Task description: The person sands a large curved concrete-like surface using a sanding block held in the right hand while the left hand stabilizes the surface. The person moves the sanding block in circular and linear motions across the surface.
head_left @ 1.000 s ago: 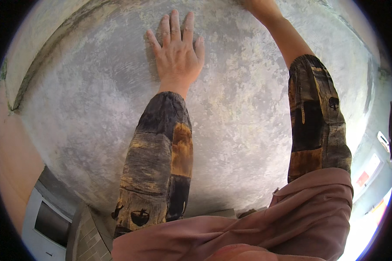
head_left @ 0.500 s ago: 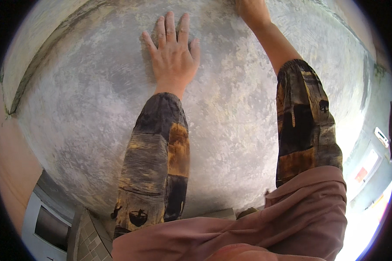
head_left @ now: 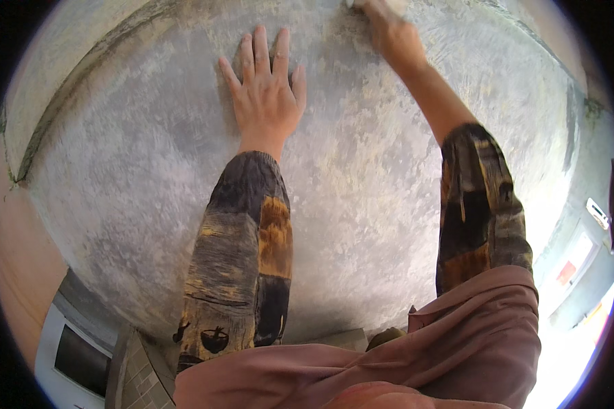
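Note:
A mottled grey, rough-plastered wall [head_left: 348,204] fills most of the view. My left hand [head_left: 266,95] lies flat against it with fingers spread, holding nothing; pale dust coats the fingers. At the top edge, right of the middle, my right hand [head_left: 396,41] is close to the same wall. Its fingers look closed round a pale object [head_left: 391,7] that is blurred and partly cut off by the frame, so its kind does not show. Both forearms wear dark sleeves with brown and orange patches.
A dark-edged ledge [head_left: 54,109] curves along the wall's upper left. At lower left stand a pale-framed door or window [head_left: 78,361] and some tiles [head_left: 143,375]. Bright light enters at the right, near a white fixture [head_left: 597,213]. Brown-pink cloth [head_left: 389,341] hangs over my chest.
My right hand has moved down into view, and the pale object in it now shows. My left hand stays flat on the wall, a little lower and further left in view.

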`<state>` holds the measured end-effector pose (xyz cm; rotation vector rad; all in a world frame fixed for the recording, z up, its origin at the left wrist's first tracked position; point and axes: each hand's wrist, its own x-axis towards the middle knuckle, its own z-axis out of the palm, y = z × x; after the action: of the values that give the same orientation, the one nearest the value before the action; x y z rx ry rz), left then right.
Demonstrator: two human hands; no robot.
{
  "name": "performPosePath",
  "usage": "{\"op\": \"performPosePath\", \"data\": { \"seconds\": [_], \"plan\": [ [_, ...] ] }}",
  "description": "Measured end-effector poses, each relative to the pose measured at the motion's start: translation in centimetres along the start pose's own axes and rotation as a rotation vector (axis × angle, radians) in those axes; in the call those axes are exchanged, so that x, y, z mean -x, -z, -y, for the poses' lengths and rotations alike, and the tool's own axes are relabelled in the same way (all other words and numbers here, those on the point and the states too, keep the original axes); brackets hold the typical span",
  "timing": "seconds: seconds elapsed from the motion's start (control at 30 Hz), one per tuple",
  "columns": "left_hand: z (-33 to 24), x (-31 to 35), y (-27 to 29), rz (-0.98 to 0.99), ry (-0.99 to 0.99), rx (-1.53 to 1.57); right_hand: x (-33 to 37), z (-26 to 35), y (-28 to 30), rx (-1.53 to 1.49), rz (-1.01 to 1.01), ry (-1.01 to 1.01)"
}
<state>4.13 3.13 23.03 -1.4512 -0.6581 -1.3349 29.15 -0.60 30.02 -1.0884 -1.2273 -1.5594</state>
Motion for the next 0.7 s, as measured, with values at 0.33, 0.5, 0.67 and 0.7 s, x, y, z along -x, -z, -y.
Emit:
{"op": "performPosePath", "data": {
  "seconds": [0.33, 0.5, 0.67, 0.7],
  "plan": [
    [0.0, 0.1, 0.1, 0.015, -0.011, 0.004, -1.2, -0.1, 0.3, -0.332, -0.177, -0.027],
    [-0.1, 0.1, 0.1, 0.031, 0.0, -0.015, 3.4, 2.0, 0.6, -0.097, -0.171, 0.173],
    [-0.1, 0.1, 0.2, 0.044, -0.001, -0.003, 2.9, 0.2, 1.3, -0.018, -0.088, 0.041],
    [-0.1, 0.1, 0.2, 0.043, -0.004, -0.012, 1.9, -0.5, 1.3, -0.078, -0.122, 0.012]
  ]
}}
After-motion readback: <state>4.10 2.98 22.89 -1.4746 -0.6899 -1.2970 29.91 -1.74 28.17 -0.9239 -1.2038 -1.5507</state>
